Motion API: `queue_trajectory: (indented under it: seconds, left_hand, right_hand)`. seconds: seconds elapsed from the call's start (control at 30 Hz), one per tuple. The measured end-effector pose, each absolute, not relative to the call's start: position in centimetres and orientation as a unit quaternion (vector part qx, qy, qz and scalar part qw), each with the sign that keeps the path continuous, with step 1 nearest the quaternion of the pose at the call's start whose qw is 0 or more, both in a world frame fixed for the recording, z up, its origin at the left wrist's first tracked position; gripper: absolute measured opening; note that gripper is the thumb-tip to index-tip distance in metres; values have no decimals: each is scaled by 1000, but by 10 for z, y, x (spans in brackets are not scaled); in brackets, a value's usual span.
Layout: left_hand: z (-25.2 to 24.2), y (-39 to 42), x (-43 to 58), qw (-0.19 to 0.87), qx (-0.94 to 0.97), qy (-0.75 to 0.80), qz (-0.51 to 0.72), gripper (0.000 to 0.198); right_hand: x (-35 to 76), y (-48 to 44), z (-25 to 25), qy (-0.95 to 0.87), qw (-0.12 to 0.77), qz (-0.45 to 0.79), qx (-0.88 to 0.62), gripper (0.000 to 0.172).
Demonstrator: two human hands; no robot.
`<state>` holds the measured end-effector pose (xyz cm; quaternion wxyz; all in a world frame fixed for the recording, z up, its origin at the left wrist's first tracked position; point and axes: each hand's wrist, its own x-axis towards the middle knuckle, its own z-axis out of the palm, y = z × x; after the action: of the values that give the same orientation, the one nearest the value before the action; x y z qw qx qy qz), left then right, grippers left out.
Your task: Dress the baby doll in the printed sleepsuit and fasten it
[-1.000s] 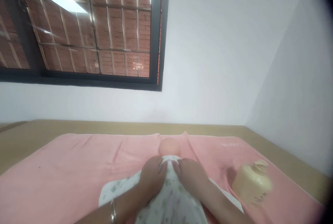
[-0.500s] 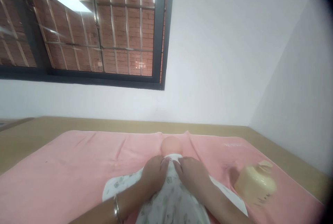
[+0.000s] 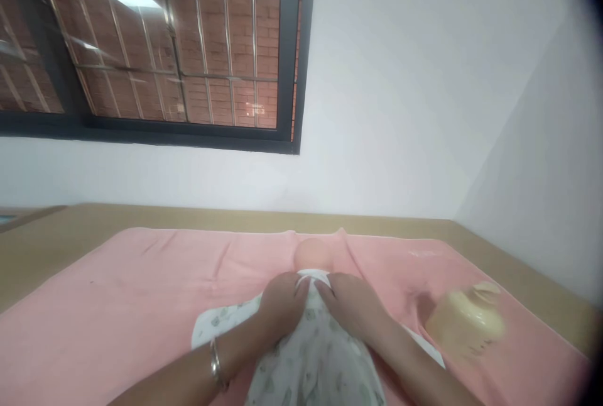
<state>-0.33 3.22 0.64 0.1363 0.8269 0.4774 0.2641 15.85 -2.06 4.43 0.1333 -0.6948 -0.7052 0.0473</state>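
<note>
A white garment (image 3: 313, 356) with small green prints lies spread over a doll-like body, its sides reaching out left and right. Beyond its neckline shows a smooth, rounded, skin-toned head (image 3: 313, 255), looking like a doll's; no face is visible. My left hand (image 3: 285, 302), below a silver bangle (image 3: 217, 362), grips the cloth at the left of the neckline, thumb toward the middle. At the right of the neckline my right hand (image 3: 351, 302) holds the cloth the same way. The two thumbs point at each other, a little apart. My curled fingertips are mostly hidden.
A pink blanket (image 3: 117, 318) with some creases covers most of the wooden-coloured surface (image 3: 400, 225). On the right stands a glossy pale yellow container (image 3: 466, 321), blurred. Behind are a white wall (image 3: 377, 110) and a dark-framed window (image 3: 188, 132) with metal bars.
The view has tipped slightly downward, so everything sits a bit higher. Both hands keep their hold at the neckline, and the garment's outer edges have drawn slightly inward.
</note>
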Motion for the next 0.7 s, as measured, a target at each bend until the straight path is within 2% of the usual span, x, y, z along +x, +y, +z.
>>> queue_trajectory:
  seconds: [0.13,0.3,0.47,0.7]
  left_hand:
    - [6,31,-2,103,831,465,287,42]
    - [9,32,-3,150,818,490,262,47]
    - [17,32,-3,169,828,486,221,57]
    - [17,33,-1,179,822,494,219,50]
  right_hand:
    - [166,-17,46,-677,135,182,-701,65]
    - [160,-20,45,-687,137,67,-711,64]
    - [167,-15,40,-680,142,164,-700,70]
    - [165,-9,31,-662,123,109,-731,67]
